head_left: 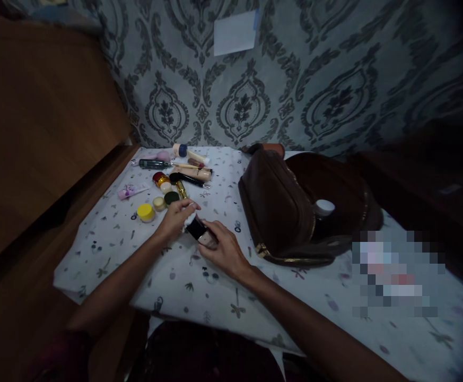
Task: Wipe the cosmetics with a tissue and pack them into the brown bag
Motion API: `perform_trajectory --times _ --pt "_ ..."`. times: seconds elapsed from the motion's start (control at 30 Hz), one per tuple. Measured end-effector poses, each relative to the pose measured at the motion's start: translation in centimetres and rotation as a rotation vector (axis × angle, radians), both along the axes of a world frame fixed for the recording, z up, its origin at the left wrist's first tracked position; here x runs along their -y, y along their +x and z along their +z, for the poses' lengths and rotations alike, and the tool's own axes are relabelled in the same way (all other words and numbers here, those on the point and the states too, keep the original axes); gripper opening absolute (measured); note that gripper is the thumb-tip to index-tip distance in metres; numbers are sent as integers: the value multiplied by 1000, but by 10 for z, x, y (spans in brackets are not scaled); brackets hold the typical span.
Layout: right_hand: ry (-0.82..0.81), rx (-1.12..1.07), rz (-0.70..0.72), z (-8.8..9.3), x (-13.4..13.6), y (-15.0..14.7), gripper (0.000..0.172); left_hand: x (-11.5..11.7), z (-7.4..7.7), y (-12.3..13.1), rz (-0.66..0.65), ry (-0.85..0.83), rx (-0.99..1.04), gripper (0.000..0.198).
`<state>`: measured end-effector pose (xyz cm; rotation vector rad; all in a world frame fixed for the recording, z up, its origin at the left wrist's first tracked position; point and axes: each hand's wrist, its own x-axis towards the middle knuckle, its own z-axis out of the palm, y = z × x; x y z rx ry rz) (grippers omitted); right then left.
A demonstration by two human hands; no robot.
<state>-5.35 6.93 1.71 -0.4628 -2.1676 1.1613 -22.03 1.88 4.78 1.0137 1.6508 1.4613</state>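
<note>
Table covered by patterned white cloth (159, 289); its back edge is met by the papered wall (241, 109), its left side bordered by the wooden cabinet (44, 106). Front edge seen below the forearms. A strip of bare cloth is left between hands and brown bag (269, 207), another between hands and front edge; tighter on the far left side, where small items are crowded near the left hand (173, 218).

Small bottle (208, 241) with black cap is held tilted above the cloth, left of the bag. Its body is gripped by the right hand (228, 250), fingers curled closed around it. White material (190, 220) is pinched by the left hand at the cap end, fingers nearly together; whether tissue or wipe cannot be told.

Bag lies unzipped; a white-lidded container (324, 207) is seen at its opening, deeper contents lost in shadow. Yellow jar (146, 213) and dark-lidded jar (171, 199) are set beyond the left hand, lids on, contents hidden. Pink-and-white tube (132, 191) is laid near the left edge; black-handled brush (191, 181) is laid farther back. Right-hand patch of table is pixelated, unreadable.
</note>
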Motion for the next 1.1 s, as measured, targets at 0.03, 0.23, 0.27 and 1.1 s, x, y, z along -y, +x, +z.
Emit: perform_trajectory --times 0.03,0.23,0.27,1.1 --pt "-68 -14 6 0 1 -1 55 0 -1 0 13 7 54 37" --pt "-709 -82 66 3 3 -7 46 3 0 8 116 136 -79 40" --pt "-803 -94 70 3 3 -8 48 4 1 9 113 155 -161 40" --pt "-944 -121 322 3 -1 -1 55 9 3 -2 -63 20 80 42"
